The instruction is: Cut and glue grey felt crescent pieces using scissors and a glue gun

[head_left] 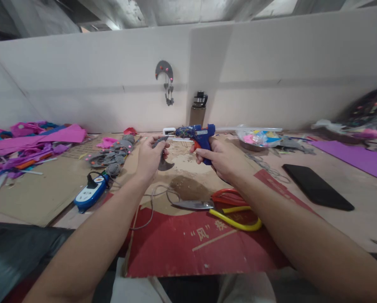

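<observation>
Glue gun (204,138) points left, gripped in my right hand (220,156); my left hand (150,152) pinches the grey crescent (164,164) nearby.

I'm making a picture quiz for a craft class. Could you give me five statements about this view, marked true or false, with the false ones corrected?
1. The right hand holds a blue glue gun. True.
2. The left hand holds the scissors. False: the left hand holds a gray crescent piece, and the scissors lie on the cardboard.
3. A crescent ornament hangs against the white wall. True.
4. The phone lies left of the scissors. False: the black phone lies to their right.
5. A black plug is in the power strip. True.
</observation>
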The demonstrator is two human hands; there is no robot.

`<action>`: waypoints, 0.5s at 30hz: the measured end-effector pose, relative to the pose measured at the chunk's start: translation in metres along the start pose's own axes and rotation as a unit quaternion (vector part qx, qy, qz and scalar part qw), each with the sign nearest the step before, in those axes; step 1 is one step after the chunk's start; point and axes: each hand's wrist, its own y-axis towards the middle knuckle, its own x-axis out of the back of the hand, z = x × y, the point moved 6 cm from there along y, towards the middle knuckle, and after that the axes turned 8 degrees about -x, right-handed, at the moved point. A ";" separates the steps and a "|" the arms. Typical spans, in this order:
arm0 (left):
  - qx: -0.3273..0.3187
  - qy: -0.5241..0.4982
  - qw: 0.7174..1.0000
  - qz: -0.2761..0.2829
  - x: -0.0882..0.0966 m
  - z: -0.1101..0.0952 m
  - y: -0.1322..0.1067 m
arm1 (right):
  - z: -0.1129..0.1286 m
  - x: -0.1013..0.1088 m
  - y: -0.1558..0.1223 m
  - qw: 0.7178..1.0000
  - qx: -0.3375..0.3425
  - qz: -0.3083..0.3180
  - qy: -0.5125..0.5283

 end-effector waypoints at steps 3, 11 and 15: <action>-0.010 0.027 1.000 -0.003 0.002 0.000 0.001 | -0.003 0.000 0.002 1.000 0.008 0.011 0.017; -0.185 0.253 0.950 -0.003 0.007 -0.021 0.001 | -0.011 0.000 0.006 0.995 0.020 0.028 0.095; -0.297 0.341 0.892 0.020 0.005 -0.034 -0.002 | -0.012 0.000 0.006 0.988 0.023 0.042 0.149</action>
